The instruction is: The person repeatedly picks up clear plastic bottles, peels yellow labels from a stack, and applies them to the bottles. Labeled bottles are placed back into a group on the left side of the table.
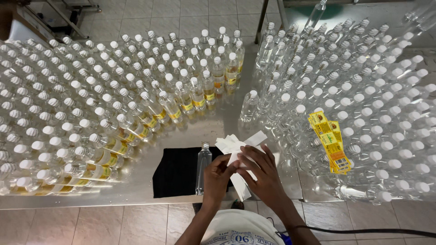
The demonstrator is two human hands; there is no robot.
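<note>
My left hand [219,176] and my right hand [262,171] meet over the near edge of a steel table [150,140]. Both pinch a white paper strip [240,183] that hangs down between them. Several more white strips [238,141] fan out on the table just beyond my fingers. A clear unlabelled bottle with a white cap [202,167] stands on a black cloth [176,171], directly left of my left hand.
Many capped bottles with yellow labels [150,113] fill the left of the table. Unlabelled clear bottles [363,90] crowd the right. A stack of yellow labels [330,141] lies on top of them. Tiled floor [91,224] lies below the table edge.
</note>
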